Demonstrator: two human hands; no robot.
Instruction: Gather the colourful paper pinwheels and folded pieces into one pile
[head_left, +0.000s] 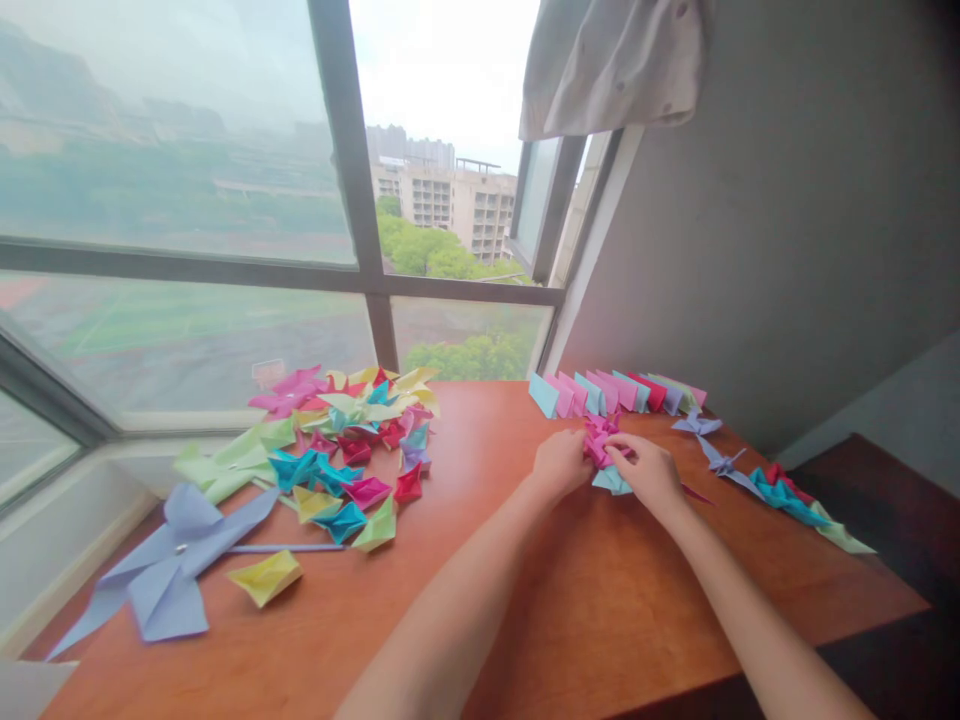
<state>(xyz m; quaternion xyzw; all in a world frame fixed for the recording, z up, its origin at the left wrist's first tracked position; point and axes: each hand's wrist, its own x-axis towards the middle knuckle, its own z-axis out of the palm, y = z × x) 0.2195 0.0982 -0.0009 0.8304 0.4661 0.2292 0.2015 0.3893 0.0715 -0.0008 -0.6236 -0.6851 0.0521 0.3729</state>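
Observation:
Both hands meet over a magenta folded paper piece (600,436) near the back right of the table. My left hand (561,464) grips its left side, fingers closed. My right hand (646,472) pinches its right side between thumb and fingers. Just beneath it shows a light blue folded paper (613,481); whether it is joined to the magenta piece I cannot tell. Behind the hands stands a row of folded paper pieces (600,392) in pink, blue, red and green. A thin dark red paper point (697,494) sticks out right of my right wrist.
Many coloured origami pieces (352,450) lie heaped at the left by the window. A large lavender pinwheel (180,550) and a yellow paper boat (265,578) lie nearer. Folded paper cranes (724,462) and teal pieces (787,495) line the right edge of the wooden table (480,450).

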